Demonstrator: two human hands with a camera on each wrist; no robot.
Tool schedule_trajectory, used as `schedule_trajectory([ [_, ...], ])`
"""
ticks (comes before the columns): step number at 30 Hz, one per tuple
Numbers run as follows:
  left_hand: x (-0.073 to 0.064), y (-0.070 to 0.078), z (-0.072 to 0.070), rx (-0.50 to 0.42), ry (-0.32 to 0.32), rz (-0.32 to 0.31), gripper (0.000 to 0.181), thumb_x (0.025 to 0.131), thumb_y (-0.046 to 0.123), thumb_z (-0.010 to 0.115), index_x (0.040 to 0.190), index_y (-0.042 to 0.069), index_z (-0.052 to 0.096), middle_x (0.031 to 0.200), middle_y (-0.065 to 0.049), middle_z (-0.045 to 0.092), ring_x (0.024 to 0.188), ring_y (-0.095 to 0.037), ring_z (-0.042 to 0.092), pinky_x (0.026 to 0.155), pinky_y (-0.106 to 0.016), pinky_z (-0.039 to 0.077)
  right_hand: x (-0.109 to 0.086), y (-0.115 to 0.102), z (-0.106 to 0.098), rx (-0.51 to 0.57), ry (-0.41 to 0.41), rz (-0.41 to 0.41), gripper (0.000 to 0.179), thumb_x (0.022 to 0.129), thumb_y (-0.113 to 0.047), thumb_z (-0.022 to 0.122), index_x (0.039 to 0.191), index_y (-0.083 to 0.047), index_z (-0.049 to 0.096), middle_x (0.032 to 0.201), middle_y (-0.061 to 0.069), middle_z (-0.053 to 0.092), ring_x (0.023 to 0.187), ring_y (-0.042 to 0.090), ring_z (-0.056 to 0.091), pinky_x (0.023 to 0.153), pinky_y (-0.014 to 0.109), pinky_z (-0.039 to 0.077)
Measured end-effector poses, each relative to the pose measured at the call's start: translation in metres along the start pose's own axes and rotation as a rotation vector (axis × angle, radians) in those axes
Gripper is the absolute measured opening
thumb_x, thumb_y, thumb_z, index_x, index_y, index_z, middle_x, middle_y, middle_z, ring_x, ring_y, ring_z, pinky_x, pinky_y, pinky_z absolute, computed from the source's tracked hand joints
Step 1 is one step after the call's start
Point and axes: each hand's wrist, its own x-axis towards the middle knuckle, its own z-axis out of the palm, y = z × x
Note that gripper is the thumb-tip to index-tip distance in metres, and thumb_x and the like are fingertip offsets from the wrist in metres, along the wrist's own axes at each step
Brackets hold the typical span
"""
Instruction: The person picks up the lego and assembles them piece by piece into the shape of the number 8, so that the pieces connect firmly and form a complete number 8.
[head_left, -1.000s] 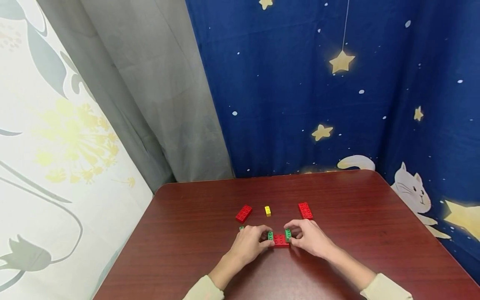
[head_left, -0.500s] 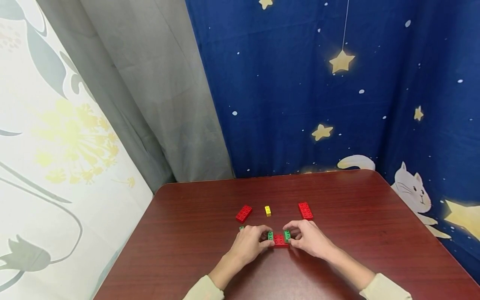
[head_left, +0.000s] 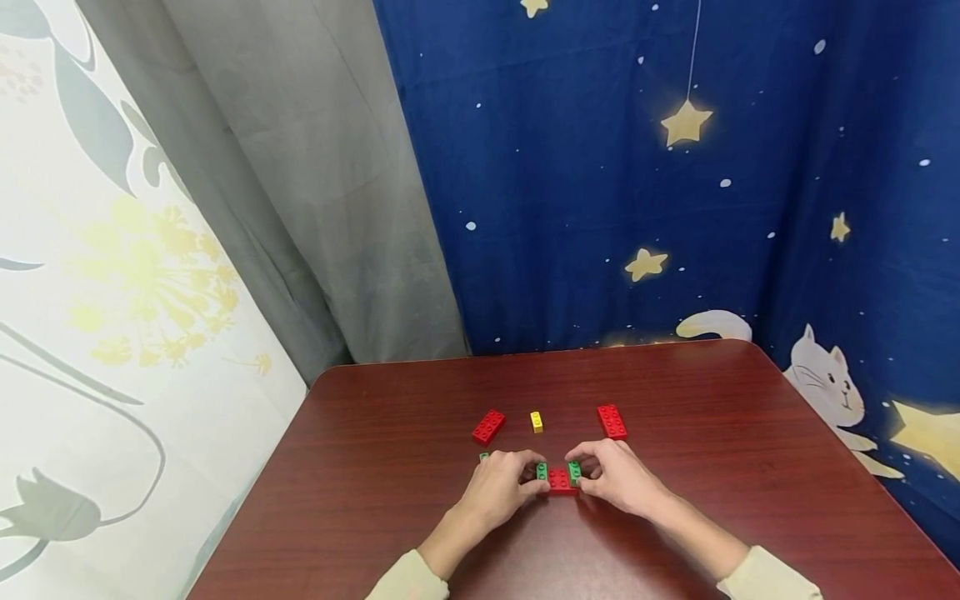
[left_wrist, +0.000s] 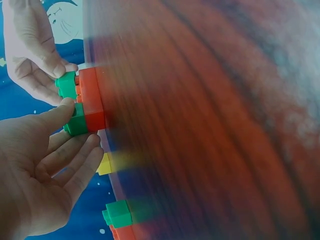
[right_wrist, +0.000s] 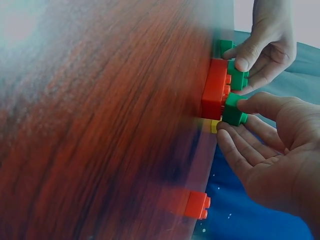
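A red building brick (head_left: 561, 481) lies on the table between the two hands. My left hand (head_left: 499, 486) pinches a small green brick (head_left: 542, 472) at its left end, thumb near and fingers far. My right hand (head_left: 618, 475) pinches another green brick (head_left: 574, 472) over the right end. In the right wrist view, red studs show between that right green brick (right_wrist: 234, 110) and the red brick (right_wrist: 214, 90). The left green brick (left_wrist: 76, 121) sits close against the red one in the left wrist view. Studs between the two green bricks are bare.
Beyond the hands lie a red brick (head_left: 488, 427), a yellow brick (head_left: 536, 422) and another red brick (head_left: 612, 422). A further green brick (head_left: 483, 456) is partly hidden behind my left hand. Curtains hang past the far edge of the brown table (head_left: 420, 392).
My right hand has shifted slightly left with its green brick, which now stands a little further in over the red brick. The left hand has kept its place.
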Motion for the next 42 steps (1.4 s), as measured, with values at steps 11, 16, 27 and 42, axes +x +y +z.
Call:
schedule_trajectory([
  [11,-0.0004,0.0011,-0.0005,-0.017,0.003,0.013,0.028,0.089,0.032,0.088,0.111,0.016,0.081,0.086,0.010,0.078,0.077,0.004,0.068,0.072,-0.028,0.049,0.0012,0.0002,0.0018,-0.018,0.008,-0.029,0.029,0.083,0.005,0.084,0.111,0.002,0.077,0.096,0.006,0.079,0.081,0.010,0.073,0.071,0.030,0.061],
  [16,-0.0003,0.0013,-0.0004,-0.014,-0.002,0.007,0.029,0.089,0.033,0.089,0.112,0.016,0.081,0.084,0.011,0.077,0.076,0.004,0.066,0.072,-0.028,0.046,0.0001,0.0003,0.0025,-0.019,0.022,-0.039,0.027,0.083,0.005,0.083,0.110,0.003,0.077,0.097,0.007,0.079,0.078,0.007,0.072,0.068,0.026,0.059],
  [27,-0.0010,0.0009,-0.0004,-0.012,-0.009,-0.005,0.030,0.089,0.033,0.089,0.113,0.017,0.081,0.086,0.010,0.077,0.075,0.004,0.065,0.069,-0.025,0.049,-0.0003,0.0031,0.0039,0.001,0.011,-0.049,0.032,0.084,0.004,0.082,0.115,0.004,0.075,0.100,0.010,0.079,0.080,0.011,0.073,0.069,0.029,0.060],
  [42,-0.0014,0.0006,-0.0009,-0.017,-0.004,0.006,0.029,0.089,0.031,0.089,0.112,0.015,0.081,0.086,0.008,0.078,0.075,0.004,0.066,0.067,-0.023,0.053,0.0009,0.0014,0.0036,-0.073,0.050,-0.013,0.028,0.091,-0.011,0.085,0.116,-0.001,0.079,0.110,0.014,0.079,0.066,-0.001,0.062,0.060,0.023,0.053],
])
